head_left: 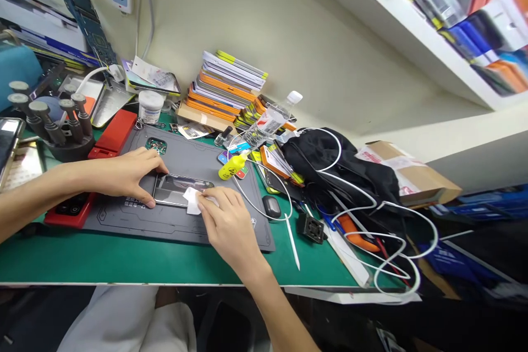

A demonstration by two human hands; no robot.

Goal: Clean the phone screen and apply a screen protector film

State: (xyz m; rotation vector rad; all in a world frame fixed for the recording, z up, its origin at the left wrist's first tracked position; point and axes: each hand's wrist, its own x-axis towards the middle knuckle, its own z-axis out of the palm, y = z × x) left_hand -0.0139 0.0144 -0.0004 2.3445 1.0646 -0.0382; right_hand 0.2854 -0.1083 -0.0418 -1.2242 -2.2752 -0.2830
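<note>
Cream-painted wall (214,5) rises behind your bench, whose green matte top (185,267) carries a large dark-grey work mat (136,226). Leftmost, beyond your left forearm, stands a round dark-grey holder (71,152) filled with grey-capped tools. Next comes a long red bar (119,133) along the mat's left side, passing beneath that same forearm.

Your left hand (132,173) straddles the left end of a glossy, rectangular phone (173,187) with a thin dark rim; its thumb sits at the near corner and its index finger at the far one, so it grips the piece against the mat. Just past the left hand's fingertips is a white plastic tub (150,107), beyond the mat's far edge.

The phone lies flat between your two hands. At its right end your right hand (229,225) pinches a small white wipe (193,203), cloth or paper you cannot tell, which touches the glass and overhangs the near edge. Beyond the right hand is a bright yellow squeeze bottle (232,168); to its right lie a small rounded black case (271,206) and a slim white stylus (292,242).

Wiping the phone's surface seems to be the step in hand. Another stroke would call for light, flat pressure through the right fingertips, with the left grip steady so that the phone does not slide.
</note>
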